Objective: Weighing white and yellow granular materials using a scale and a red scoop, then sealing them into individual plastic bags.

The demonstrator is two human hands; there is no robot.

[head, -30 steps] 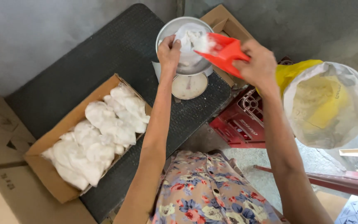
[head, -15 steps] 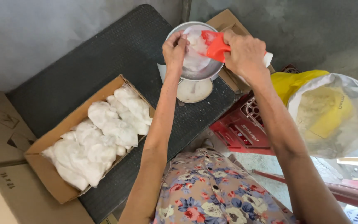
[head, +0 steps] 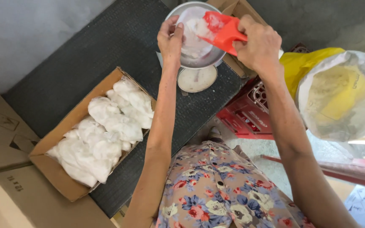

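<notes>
The red scoop (head: 222, 30) is tipped over the clear bag (head: 193, 31), its mouth low and inside the bag's opening, with white powder showing at its lip. The bag sits in the metal pan (head: 191, 63) of a scale (head: 197, 79), at the far end of the dark mat (head: 89, 63), and it already holds a heap of the same white stuff. The right hand (head: 260, 44) is wrapped around the scoop's back end, fingers curled tight, thumb on top. The left hand (head: 170, 38) pinches the near edge of the bag between thumb and fingertips, holding the mouth up and open. Below the pan the scale's round white dial faces up; its reading is too small to tell. Nearer on the mat lies an open cardboard box (head: 55, 177), set at a slant and packed full with filled white bags (head: 106, 131), lumpy and piled against each other right up to the walls. Off to the right, well apart from the scale, a big sack (head: 339, 97) stands open, clear plastic over yellow, with pale powder inside. A red crate (head: 246, 114) sits between the mat and that sack. Closed cartons (head: 5, 139) are stacked at the left edge, and another open box (head: 241, 8) peeks out behind the pan, its contents hidden.
</notes>
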